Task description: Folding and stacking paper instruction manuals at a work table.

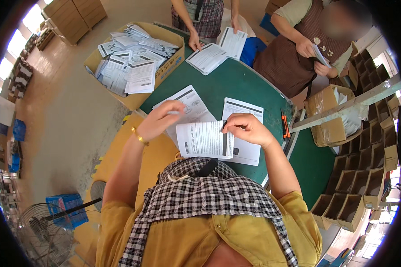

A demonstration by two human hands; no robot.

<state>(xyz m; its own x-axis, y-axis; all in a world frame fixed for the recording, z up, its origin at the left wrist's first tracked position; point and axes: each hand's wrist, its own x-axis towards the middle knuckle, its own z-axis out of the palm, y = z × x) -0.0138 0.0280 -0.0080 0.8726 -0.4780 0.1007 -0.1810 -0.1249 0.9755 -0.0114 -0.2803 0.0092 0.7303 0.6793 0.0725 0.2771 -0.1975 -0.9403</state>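
My right hand [250,129] pinches the upper right corner of a folded printed leaflet [204,140] between thumb and fingers, just above the near edge of the table. My left hand [161,119], with a gold bracelet at the wrist, hovers left of the leaflet. Its fingers stretch to the right and hold nothing. Below it lie printed sheets with drawings [192,106], partly covered by the hand and the leaflet. Another stack of printed sheets [244,107] lies under and beyond my right hand, partly hidden by it.
A large carton [168,66] full of folded leaflets stands at the far left of the green table [211,86]. An orange cutter [285,124] lies at the right edge. Two co-workers handle papers across the table. Cardboard bins [352,207] and a metal bar [347,107] are at right.
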